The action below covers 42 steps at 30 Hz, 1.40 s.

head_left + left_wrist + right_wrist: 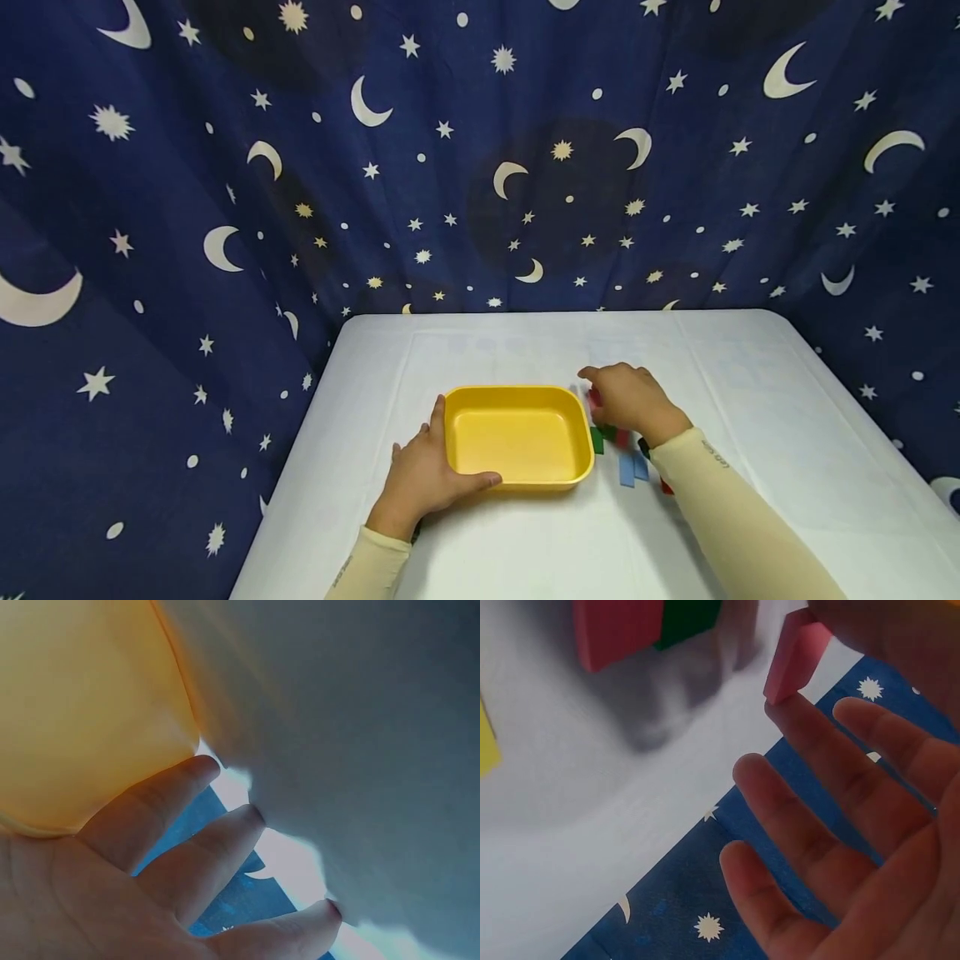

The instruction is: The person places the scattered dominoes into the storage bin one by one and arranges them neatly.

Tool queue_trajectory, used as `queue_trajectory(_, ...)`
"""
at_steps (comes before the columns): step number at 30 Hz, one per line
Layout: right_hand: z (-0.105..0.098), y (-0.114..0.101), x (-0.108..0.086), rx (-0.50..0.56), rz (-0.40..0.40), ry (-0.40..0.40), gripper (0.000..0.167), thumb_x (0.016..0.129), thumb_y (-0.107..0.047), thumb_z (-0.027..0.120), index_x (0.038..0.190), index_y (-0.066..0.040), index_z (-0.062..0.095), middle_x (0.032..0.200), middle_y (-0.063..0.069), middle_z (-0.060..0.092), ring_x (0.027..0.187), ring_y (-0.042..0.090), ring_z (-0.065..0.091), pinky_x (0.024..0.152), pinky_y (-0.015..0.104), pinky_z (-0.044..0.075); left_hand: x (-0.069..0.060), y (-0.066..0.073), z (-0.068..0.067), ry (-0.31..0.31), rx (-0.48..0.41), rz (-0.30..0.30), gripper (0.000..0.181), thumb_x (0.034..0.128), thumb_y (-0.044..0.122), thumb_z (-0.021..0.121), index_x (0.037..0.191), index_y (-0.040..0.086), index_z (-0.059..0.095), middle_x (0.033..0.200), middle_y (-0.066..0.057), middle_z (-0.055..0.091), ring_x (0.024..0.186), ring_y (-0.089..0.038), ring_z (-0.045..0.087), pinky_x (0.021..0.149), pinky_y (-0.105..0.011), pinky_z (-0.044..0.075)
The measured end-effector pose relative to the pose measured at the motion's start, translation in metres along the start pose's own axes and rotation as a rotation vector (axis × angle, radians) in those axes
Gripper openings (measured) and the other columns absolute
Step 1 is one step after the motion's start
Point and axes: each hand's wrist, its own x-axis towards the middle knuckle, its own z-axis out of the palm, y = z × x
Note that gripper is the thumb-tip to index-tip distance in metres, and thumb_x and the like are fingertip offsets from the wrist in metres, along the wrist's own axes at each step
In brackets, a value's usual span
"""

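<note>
Your right hand pinches a pink block just right of the yellow tray your spread left hand touches.

Yellow tray lying upright, pink block pinched beside it

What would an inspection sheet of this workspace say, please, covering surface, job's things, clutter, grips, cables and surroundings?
Surface: white-covered table.
Job's things: yellow container; pink block; green block and light-blue blocks right of the container, others partly hidden.
Clutter: nothing seen besides blocks.
Grips: left hand touches the container's left end, fingers spread; right hand pinches the pink block.
Cables: nothing seen.
Surroundings: dark-blue moon-and-star cloth.
</note>
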Motion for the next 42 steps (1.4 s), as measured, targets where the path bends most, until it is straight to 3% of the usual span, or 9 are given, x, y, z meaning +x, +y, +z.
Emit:
queue_trajectory(8,-0.006,-0.002,-0.002,-0.019,0.007,0.041,0.066,0.085,-0.028,0.088,0.144,-0.013,0.064,0.090,-0.005,0.070,0.082,0.022,0.062,0.084,0.063,0.050,0.001,0.001,-0.001,-0.006,-0.004,0.002,0.161,0.0484,0.109,0.057,0.171,0.017,0.009,0.135,-0.014,0.067,0.119,-0.029,0.066,0.104,-0.082,0.032)
queue_trajectory(21,-0.009,-0.011,-0.001,0.039,0.007,0.128,0.066,0.086,-0.037,0.087,0.144,-0.015,0.064,0.103,-0.004,0.075,0.093,0.025,0.066,0.089,0.065,0.052,-0.001,0.002,-0.003,-0.020,-0.013,-0.012,0.161,0.0477,0.109,0.058,0.171,0.018,0.008,0.136,-0.014,0.067,0.121,-0.031,0.065,0.106,-0.082,0.031)
queue_trajectory(29,-0.014,-0.012,0.000,0.047,-0.026,0.221,0.063,0.086,-0.035,0.088,0.141,-0.013,0.066,0.105,-0.001,0.076,0.095,0.026,0.069,0.085,0.062,0.054,-0.001,0.002,-0.003,-0.020,-0.013,-0.006,0.161,0.0485,0.110,0.056,0.171,0.017,0.008,0.138,-0.014,0.066,0.122,-0.030,0.065,0.105,-0.082,0.031)
queue_trajectory(42,-0.018,-0.025,0.004,0.096,-0.104,0.324,0.056,0.089,-0.037,0.086,0.136,-0.011,0.070,0.112,0.003,0.076,0.103,0.030,0.070,0.091,0.061,0.056,-0.001,0.002,-0.002,-0.037,-0.033,-0.026,0.161,0.0489,0.107,0.062,0.172,0.020,0.006,0.144,-0.013,0.063,0.130,-0.032,0.061,0.108,-0.082,0.027)
